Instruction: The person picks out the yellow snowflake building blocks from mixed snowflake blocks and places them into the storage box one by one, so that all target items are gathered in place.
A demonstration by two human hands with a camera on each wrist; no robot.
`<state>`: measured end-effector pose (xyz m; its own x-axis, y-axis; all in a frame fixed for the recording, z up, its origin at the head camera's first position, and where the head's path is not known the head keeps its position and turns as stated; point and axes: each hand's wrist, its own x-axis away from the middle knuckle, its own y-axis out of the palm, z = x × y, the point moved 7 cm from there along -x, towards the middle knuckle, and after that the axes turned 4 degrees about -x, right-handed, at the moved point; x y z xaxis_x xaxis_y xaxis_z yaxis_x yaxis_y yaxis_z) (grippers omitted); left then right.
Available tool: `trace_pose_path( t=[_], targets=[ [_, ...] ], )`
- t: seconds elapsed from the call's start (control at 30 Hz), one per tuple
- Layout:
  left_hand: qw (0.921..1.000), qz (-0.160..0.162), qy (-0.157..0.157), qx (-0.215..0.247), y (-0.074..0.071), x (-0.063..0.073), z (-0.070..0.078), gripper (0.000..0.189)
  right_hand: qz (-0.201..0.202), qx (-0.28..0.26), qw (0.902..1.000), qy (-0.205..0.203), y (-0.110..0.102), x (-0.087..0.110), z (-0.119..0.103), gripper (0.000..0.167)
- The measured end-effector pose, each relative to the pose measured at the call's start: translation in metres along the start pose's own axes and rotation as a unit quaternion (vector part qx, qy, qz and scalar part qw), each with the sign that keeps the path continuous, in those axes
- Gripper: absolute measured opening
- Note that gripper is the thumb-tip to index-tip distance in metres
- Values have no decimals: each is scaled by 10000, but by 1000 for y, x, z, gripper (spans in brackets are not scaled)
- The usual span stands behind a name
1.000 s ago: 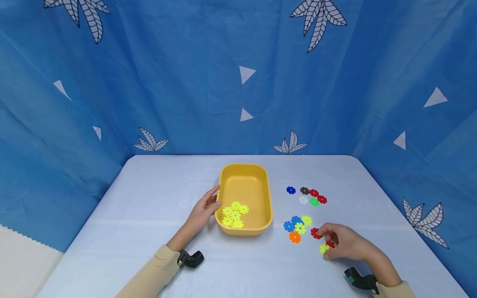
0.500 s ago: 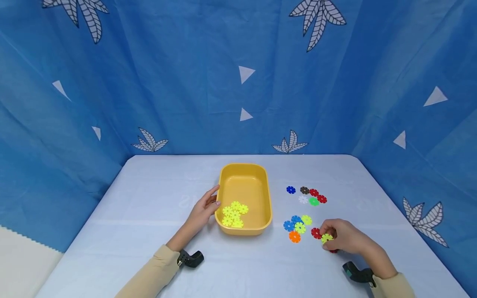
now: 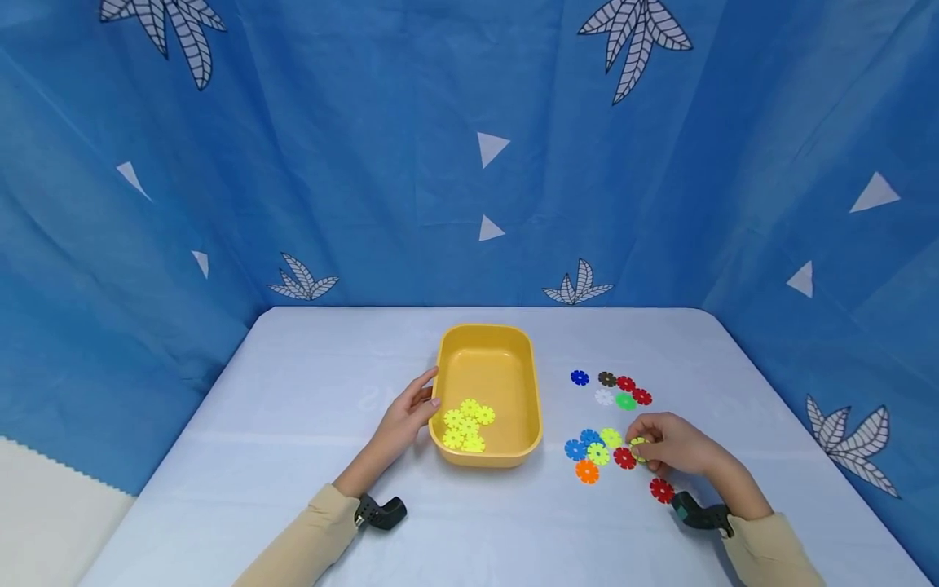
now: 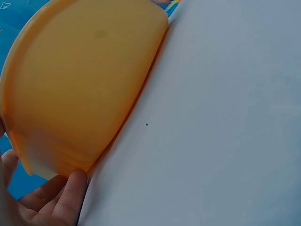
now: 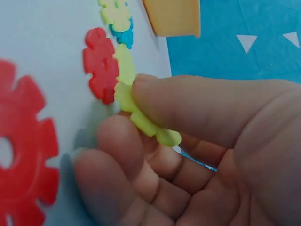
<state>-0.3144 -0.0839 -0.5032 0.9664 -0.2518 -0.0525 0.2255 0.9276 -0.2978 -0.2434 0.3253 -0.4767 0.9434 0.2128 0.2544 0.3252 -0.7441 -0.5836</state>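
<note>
My right hand (image 3: 676, 444) pinches a yellow-green snowflake disc (image 5: 146, 120) between thumb and fingers, low over the table. Beside that disc lies a red snowflake disc (image 3: 624, 458), and another red disc (image 5: 21, 150) lies nearer the wrist. My left hand (image 3: 406, 416) holds the left side of a yellow plastic bin (image 3: 517, 359), thumb at the rim and other fingers against the outer wall (image 4: 89, 84). Several yellow-green discs (image 3: 469, 420) sit in the bin's near left part.
Right of the bin lie two blue discs (image 3: 575, 449), two yellow-green discs (image 3: 597, 454) and an orange one (image 3: 587, 472). Farther back are dark blue (image 3: 579, 377), brown (image 3: 606, 379), white (image 3: 604, 397), green (image 3: 626, 401) and red discs (image 3: 641, 396). Blue curtains (image 3: 411, 163) surround the white table (image 3: 337, 350).
My right hand has taken up the yellow-green disc from by the near red disc and moved it away from me, uncovering that red disc. My left hand keeps its place at the bin.
</note>
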Motion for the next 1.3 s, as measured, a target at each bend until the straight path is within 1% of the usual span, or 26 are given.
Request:
trace_pose_path(
  t=[0.13,0.3,0.43,0.57,0.8,1.07,1.3],
  targets=[
    [10000,13,-14,0,0,0,0,57,43,-175,9998,-126,-2,-5,-8,26],
    [10000,-19,14,-26,-1,0,0,57,278,-634,9973,-257,-4,-15,-21,30],
    [10000,-20,65,-12,-1,0,1,57,470,-899,9946,-202,-2,-22,-35,32],
    [9999,0,111,12,-1,0,0,58,560,-987,9934,-164,2,-30,-51,33],
    [9999,43,101,56,0,1,1,58,583,-1017,9931,-27,11,-44,-72,34],
    [9999,61,84,44,1,2,3,57,454,-1308,9901,-213,19,-58,-91,34],
    [9999,91,66,45,0,1,3,56,363,-1500,9877,-243,31,-69,-112,32]
  ],
)
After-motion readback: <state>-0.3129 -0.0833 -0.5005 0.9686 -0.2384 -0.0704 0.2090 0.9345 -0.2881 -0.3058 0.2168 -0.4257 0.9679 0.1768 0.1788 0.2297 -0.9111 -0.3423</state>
